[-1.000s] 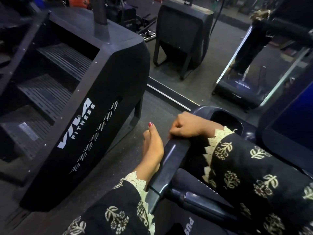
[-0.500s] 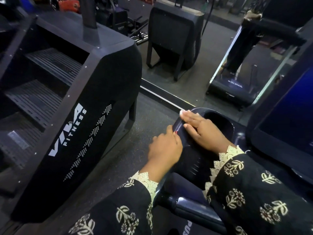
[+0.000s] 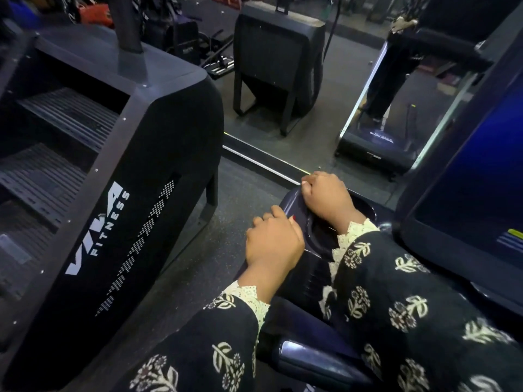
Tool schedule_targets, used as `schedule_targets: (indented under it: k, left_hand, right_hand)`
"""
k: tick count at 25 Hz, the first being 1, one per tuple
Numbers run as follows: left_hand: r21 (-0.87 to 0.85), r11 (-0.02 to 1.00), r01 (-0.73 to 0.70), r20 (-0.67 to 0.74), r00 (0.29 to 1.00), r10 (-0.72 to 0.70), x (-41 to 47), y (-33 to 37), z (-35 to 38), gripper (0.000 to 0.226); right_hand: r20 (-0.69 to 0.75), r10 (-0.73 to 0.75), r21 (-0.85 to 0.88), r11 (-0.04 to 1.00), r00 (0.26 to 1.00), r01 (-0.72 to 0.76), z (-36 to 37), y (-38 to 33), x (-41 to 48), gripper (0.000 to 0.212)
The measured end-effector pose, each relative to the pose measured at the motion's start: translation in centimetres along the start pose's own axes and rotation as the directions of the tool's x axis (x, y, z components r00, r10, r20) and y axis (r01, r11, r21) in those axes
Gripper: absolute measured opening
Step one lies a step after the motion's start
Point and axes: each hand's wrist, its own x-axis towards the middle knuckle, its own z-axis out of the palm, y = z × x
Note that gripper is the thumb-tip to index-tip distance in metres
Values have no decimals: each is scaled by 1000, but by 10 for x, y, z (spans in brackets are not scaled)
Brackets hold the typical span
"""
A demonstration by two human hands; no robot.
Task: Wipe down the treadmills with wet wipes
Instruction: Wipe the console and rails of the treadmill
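Treadmill (image 3: 308, 278) sits lower right, beside a stepper (image 3: 147, 176). Left hand (image 3: 273, 241) grips its console edge and right hand (image 3: 325, 196) curls over the cup-holder rim. I cannot tell if either holds a wipe.

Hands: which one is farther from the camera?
The right hand, gripping the cup holder's far rim; the left hand grips nearer, at its side edge.

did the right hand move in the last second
Yes. The right hand went forward from the handrail end onto the cup holder's far rim, toward the mirror.
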Motion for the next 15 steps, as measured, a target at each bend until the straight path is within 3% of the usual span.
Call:
schedule_targets:
  k: [2,4,6,7,9,11,13,15]
  left_hand:
    - [-14,1000,3,10,1000,-3,1,0,0,38]
    - [-31,999,9,25,1000,-8,2,-1,0,38]
    - [-47,999,10,23,1000,-9,2,-2,0,37]
    - [-51,999,9,17,1000,-8,2,-2,0,36]
    - [-55,998,4,10,1000,-3,2,-2,-1,35]
    - [-58,998,-4,12,1000,5,2,-2,-2,35]
    - [-65,998,-7,17,1000,8,3,-1,-3,35]
    - [-61,998,-5,27,1000,6,6,0,-3,36]
  right_hand:
    - [134,-107,-34,993,985,112,0,-11,16,33]
    - [303,-235,-49,964,923,262,0,-20,22,33]
    - [369,-232,-78,957,900,279,-1,-17,28,39]
    - [357,-163,-114,970,920,215,-2,-12,31,45]
    - [275,105,-142,988,956,-67,-2,3,34,56]
    - [179,296,-162,949,938,-269,-2,7,23,58]
    - [69,227,-207,956,972,-208,4,2,3,56]
    - [58,20,-123,992,998,-12,7,-5,-24,56]
